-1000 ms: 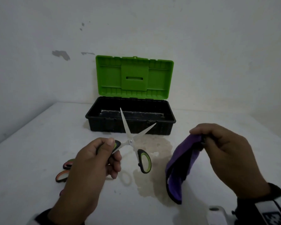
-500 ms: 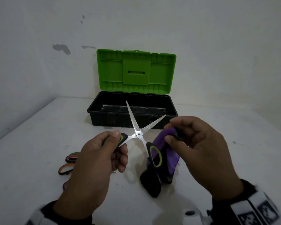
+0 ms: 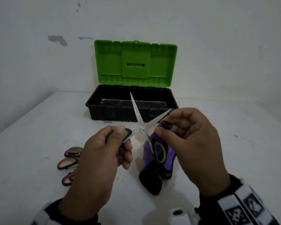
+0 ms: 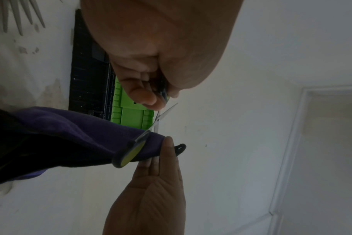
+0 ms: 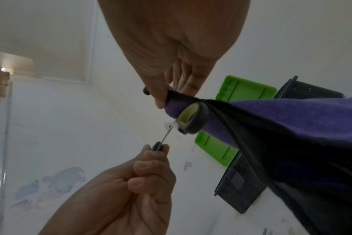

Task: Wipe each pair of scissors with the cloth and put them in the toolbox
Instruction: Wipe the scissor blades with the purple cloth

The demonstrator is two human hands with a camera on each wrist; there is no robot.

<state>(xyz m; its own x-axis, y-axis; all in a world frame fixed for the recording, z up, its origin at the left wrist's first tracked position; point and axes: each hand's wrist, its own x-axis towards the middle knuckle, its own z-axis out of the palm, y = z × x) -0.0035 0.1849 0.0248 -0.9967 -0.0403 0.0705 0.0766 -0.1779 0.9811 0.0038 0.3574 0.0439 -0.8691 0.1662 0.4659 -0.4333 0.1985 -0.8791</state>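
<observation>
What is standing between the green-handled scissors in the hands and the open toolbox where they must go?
Nothing visible stands in the way. The scissors, held by the left hand, are just in front of the toolbox, whose green lid is raised. The cloth in the right hand hangs on the near side, not toward the box.

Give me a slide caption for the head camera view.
Left hand holds open scissors; right hand brings purple cloth.
</observation>
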